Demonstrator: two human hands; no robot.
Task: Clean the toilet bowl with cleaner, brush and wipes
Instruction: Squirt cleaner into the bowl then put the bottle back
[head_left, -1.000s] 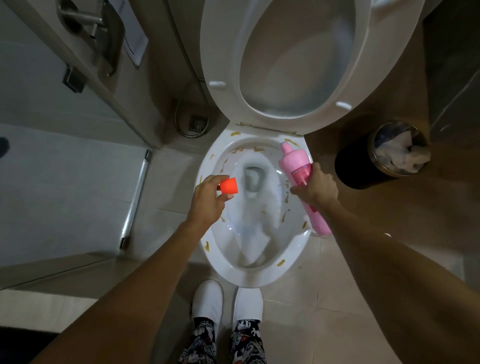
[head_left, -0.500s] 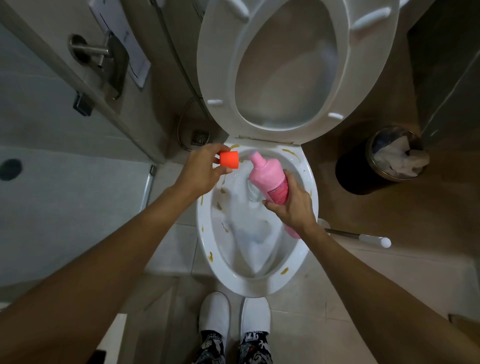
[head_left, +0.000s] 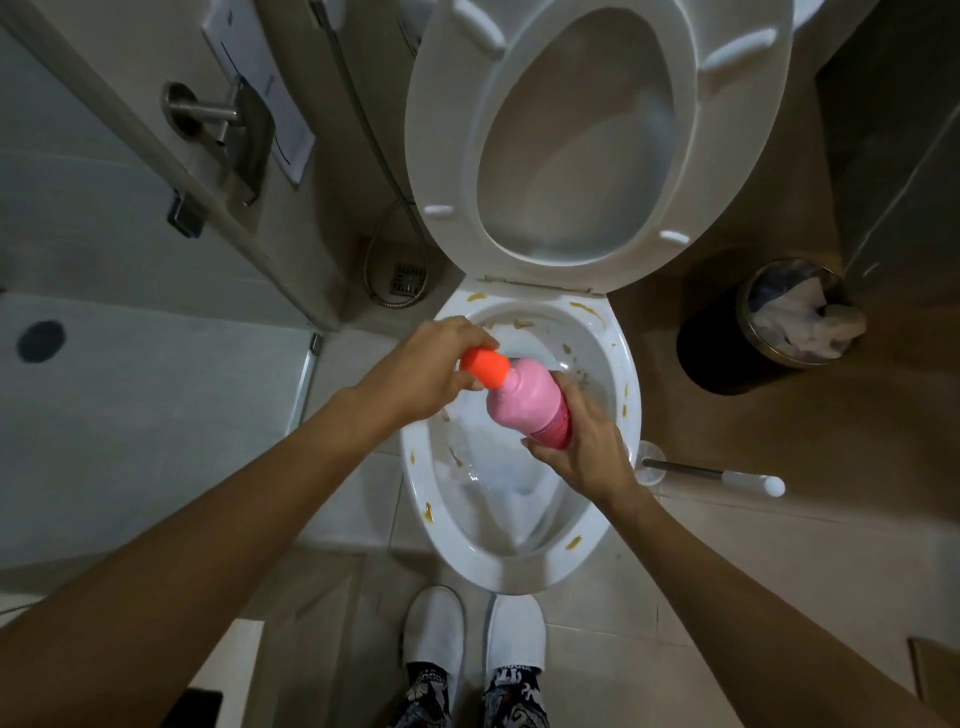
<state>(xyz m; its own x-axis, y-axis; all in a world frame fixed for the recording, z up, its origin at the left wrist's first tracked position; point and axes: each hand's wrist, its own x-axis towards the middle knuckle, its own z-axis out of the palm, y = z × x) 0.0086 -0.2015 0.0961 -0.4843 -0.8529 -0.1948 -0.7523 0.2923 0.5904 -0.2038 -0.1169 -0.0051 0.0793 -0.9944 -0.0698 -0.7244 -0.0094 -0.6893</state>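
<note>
A white toilet bowl (head_left: 631, 395) stands open below me, its rim dotted with yellow-brown smears and its seat and lid (head_left: 727, 171) raised. Over the bowl my right hand (head_left: 587, 452) grips the lower body of a pink cleaner bottle (head_left: 524, 400), tilted with its neck toward the upper left. My left hand (head_left: 421, 374) holds the orange cap (head_left: 485, 366) on the bottle's neck. A toilet brush (head_left: 711, 473) with a metal and white handle lies on the floor just right of the bowl.
A dark round waste bin (head_left: 769, 327) with crumpled white paper stands at the right. A glass shower door with a metal handle (head_left: 208, 114) is at the left, a floor drain (head_left: 408, 278) and hose behind the bowl. My white slippers (head_left: 434, 629) are before the bowl.
The left hand brought the orange cap onto the bottle's neck. The right hand swung the bottle from the bowl's right rim to above its middle, neck turned left.
</note>
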